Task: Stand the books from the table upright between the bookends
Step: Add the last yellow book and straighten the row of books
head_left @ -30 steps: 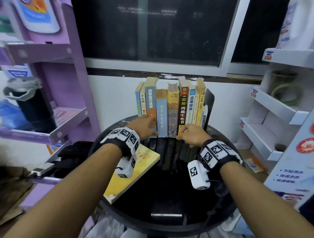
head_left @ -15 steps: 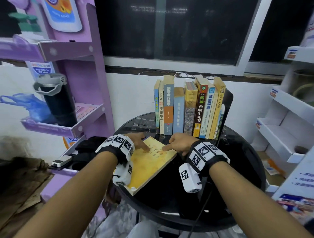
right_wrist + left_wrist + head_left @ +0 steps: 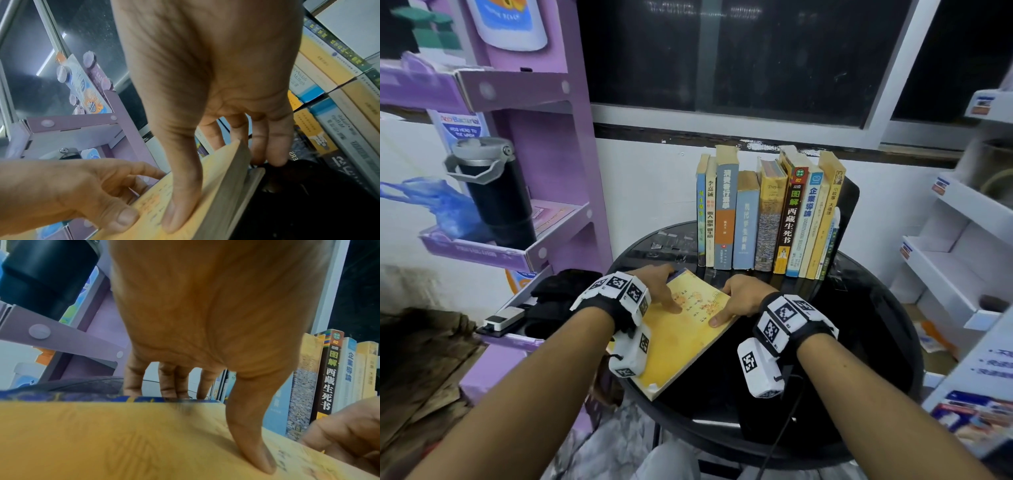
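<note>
A yellow book (image 3: 681, 342) lies flat on the left part of the round black table (image 3: 866, 346). My left hand (image 3: 664, 291) holds its far left edge: the thumb (image 3: 252, 451) presses the cover, the fingers (image 3: 170, 386) curl over the edge. My right hand (image 3: 729, 305) grips the right edge, thumb (image 3: 180, 203) on the cover and fingers (image 3: 267, 146) down along the page block (image 3: 232, 178). Several books (image 3: 767, 219) stand upright in a row at the table's back, against a black bookend (image 3: 847, 205) on the right. No left bookend shows.
A purple shelf unit (image 3: 544, 212) with a black flask (image 3: 496, 198) stands close on the left. Dark gloves (image 3: 561, 291) lie on its lower ledge. White shelves (image 3: 955, 246) stand to the right. A white wall and a dark window are behind the row.
Both hands have drawn back from the upright row to the flat yellow book and now grip its edges. The view has shifted so the table sits further right.
</note>
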`<state>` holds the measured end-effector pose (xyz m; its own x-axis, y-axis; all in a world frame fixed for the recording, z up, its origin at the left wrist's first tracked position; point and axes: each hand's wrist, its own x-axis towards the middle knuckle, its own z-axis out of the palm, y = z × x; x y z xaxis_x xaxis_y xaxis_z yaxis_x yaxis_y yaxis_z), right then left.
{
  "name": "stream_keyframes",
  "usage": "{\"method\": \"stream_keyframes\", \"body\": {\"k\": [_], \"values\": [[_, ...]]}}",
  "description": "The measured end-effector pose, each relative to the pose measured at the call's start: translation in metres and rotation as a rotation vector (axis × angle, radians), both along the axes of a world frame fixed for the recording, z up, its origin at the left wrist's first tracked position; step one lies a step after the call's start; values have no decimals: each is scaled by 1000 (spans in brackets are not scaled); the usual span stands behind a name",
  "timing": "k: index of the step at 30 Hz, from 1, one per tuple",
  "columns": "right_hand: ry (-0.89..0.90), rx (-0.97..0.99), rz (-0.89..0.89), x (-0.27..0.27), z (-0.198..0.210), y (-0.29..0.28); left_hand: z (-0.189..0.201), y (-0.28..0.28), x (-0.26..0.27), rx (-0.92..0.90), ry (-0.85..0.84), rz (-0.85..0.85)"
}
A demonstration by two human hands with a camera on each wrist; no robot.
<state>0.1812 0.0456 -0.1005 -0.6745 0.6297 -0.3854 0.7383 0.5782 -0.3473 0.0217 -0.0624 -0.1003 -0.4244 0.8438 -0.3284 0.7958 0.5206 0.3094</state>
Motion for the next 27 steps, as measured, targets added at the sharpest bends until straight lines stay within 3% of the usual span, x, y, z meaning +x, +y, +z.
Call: {"method": "stream_keyframes", "body": {"k": [9,15,21,27], "values": [[162,-70,-28,10,18,5,17,-1,1,180,-141,38],[303,-25,-55,30,38,21,28,6,10,379,-398,60],[502,-21,-83,53,64,35,45,17,26,585,-545,55],[721,-49,-157,75,78,47,57,27,44,680,-738,-13]]}}
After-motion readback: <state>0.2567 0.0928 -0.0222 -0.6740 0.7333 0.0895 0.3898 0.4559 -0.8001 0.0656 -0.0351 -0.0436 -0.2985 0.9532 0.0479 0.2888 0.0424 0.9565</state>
